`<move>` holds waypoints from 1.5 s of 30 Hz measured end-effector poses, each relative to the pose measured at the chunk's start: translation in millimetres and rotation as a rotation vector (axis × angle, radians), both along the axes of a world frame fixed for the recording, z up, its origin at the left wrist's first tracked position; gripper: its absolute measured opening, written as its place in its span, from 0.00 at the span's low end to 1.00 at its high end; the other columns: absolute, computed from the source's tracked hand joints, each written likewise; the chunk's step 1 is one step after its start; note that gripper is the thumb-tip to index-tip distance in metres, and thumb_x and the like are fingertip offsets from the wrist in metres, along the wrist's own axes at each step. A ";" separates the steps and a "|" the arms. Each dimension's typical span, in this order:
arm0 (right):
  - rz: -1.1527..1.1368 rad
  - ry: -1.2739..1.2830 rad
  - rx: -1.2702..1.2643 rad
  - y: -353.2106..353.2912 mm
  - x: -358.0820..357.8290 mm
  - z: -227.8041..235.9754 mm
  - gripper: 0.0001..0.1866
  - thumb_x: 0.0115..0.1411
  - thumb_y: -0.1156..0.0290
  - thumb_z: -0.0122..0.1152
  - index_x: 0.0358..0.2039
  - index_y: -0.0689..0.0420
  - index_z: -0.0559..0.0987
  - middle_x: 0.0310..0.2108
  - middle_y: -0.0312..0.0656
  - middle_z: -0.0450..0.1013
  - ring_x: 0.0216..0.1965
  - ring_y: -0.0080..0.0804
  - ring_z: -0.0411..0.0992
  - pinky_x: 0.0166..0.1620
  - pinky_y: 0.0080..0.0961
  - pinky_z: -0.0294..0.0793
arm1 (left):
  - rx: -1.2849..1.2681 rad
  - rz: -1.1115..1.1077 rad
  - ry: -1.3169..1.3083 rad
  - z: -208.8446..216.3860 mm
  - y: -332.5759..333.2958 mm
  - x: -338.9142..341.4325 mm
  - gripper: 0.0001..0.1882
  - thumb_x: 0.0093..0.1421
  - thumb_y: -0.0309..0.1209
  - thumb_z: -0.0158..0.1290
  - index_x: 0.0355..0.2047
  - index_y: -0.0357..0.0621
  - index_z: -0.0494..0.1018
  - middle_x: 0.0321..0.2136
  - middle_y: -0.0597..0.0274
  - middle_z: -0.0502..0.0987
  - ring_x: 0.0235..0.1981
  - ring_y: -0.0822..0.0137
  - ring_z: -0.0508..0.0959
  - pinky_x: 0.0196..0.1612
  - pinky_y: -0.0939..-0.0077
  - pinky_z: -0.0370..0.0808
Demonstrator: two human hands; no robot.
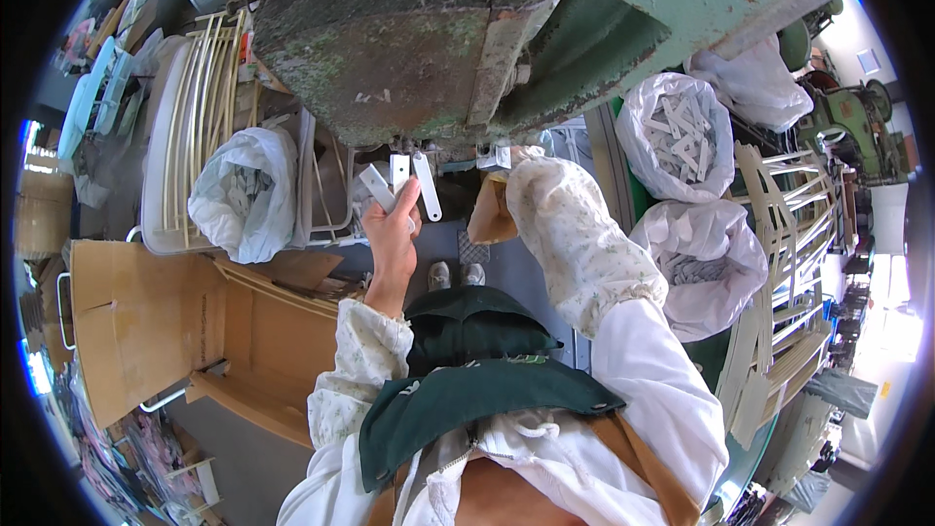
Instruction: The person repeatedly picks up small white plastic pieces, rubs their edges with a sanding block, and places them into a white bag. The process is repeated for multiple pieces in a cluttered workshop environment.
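Observation:
My left hand (392, 239) is raised below the machine's lower edge, its fingers closed on a flat white strip (377, 187). Close by its fingertips are a second white strip (399, 171) with a dark hole and a longer, round-ended white strip (427, 187) with a hole at its end. Whether the hand grips these two also, I cannot tell. My right hand (527, 153) reaches in under the machine, beside a small pale metal block (495, 158). Its fingers are mostly hidden by the flowered sleeve (575, 234) and the machine.
A heavy, worn green machine (390, 68) overhangs both hands. White sacks of strips stand at right (682, 136), (696, 263) and another sack (243, 195) at left. An open cardboard box (156, 321) lies lower left. A brown flap-like piece (492, 209) hangs beside my right sleeve.

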State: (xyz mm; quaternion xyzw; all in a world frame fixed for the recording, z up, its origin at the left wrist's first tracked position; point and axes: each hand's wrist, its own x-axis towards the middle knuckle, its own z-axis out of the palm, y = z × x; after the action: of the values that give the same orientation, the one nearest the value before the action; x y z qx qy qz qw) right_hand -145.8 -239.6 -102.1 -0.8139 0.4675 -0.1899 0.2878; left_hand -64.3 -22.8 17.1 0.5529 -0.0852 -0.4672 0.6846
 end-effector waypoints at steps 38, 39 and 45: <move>-0.121 -0.311 0.725 109.5 -17.0 180.6 0.13 0.53 0.57 0.65 0.23 0.53 0.81 0.15 0.28 0.64 0.13 0.17 0.52 0.17 0.20 0.47 | -0.082 -0.370 -0.239 11.1 22.9 55.4 0.16 0.65 0.36 0.47 0.41 0.35 0.77 0.22 0.64 0.78 0.22 0.82 0.66 0.26 0.86 0.60; -0.107 -0.413 0.606 113.0 -22.0 176.5 0.13 0.52 0.59 0.68 0.25 0.56 0.81 0.18 0.30 0.69 0.15 0.17 0.57 0.18 0.19 0.53 | -0.082 -0.377 -0.248 14.2 21.4 55.4 0.16 0.65 0.36 0.48 0.41 0.35 0.77 0.22 0.63 0.78 0.22 0.82 0.67 0.26 0.86 0.60; -0.036 -0.417 0.607 133.4 -38.2 139.2 0.14 0.54 0.63 0.68 0.33 0.61 0.81 0.22 0.32 0.74 0.21 0.16 0.65 0.24 0.18 0.63 | -0.180 -0.543 -0.313 22.2 -9.5 49.1 0.16 0.64 0.37 0.49 0.36 0.33 0.77 0.17 0.63 0.76 0.18 0.81 0.69 0.23 0.88 0.60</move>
State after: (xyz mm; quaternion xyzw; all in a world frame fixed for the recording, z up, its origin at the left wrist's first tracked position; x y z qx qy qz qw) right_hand -183.9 -106.2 37.0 -0.6269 0.4484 -0.2093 0.6017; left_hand -15.2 -32.3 39.3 0.5122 -0.3746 -0.5328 0.5599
